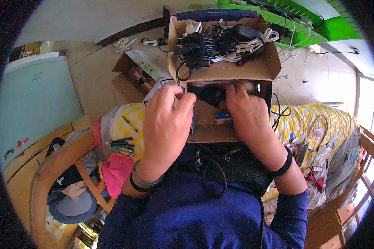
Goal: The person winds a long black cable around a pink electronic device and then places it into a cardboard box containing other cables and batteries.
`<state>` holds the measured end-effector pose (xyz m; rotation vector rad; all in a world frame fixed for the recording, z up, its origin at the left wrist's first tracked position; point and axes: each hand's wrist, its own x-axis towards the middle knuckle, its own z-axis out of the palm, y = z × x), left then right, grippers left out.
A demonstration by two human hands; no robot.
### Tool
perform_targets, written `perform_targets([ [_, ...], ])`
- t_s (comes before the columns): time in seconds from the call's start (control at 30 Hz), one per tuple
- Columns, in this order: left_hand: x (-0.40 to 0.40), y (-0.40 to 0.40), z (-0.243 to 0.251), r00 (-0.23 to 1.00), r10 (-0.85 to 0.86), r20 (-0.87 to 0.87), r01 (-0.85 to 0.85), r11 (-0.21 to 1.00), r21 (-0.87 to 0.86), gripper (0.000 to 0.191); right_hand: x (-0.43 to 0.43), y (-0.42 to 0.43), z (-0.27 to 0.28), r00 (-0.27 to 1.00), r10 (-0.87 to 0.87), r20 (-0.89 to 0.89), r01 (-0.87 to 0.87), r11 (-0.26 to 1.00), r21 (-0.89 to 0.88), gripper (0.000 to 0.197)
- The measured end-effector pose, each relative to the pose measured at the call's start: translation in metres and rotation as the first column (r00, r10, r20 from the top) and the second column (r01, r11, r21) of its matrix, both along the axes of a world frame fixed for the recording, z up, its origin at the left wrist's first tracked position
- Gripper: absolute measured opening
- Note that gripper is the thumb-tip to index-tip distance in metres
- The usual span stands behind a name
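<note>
An open cardboard box (218,133) stands on my lap, its raised lid (224,72) holding bundled black and white cables (202,46) and a black power adapter (246,31). At the box's left rim is my left hand (168,121), fingers curled and thumb near the index finger; whether it grips the rim is hidden. My right hand (249,109) reaches into the box with bent fingers. Its fingertips are beside a dark item (210,93) at the back, and any grip is unclear. Below them lies a small blue and pink object (223,118), partly covered by that hand.
Beyond the left hand, a smaller open carton (127,82) rests on the floor. A green rack (311,34) with trailing cables is at the upper right. Yellow checked bedding (314,115) bears plastic bags on the right and pens (123,144) on the left, near a wooden rail (59,152).
</note>
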<state>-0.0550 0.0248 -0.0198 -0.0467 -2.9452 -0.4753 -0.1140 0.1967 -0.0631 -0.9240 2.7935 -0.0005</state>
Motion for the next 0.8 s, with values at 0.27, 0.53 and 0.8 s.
perform_targets([
  [0.27, -0.003, 0.0, 0.01, 0.996, -0.017, 0.082, 0.01, 0.997, 0.082, 0.033, -0.003, 0.013, 0.013, 0.965, 0.064, 0.255, 0.015, 0.955, -0.297, 0.017],
  [0.53, -0.003, -0.004, 0.025, 0.903, -0.398, 0.161, 0.26, 0.806, 0.531, 0.041, -0.016, 0.047, 0.064, 0.459, 0.376, 0.805, 0.629, 0.503, -0.593, 0.023],
  [0.8, -0.008, -0.019, 0.049, 0.845, -0.344, 0.41, -0.269, 0.389, 0.881, 0.023, -0.019, 0.069, 0.078, 0.464, 0.109, 0.879, 0.76, 0.462, -0.458, 0.024],
])
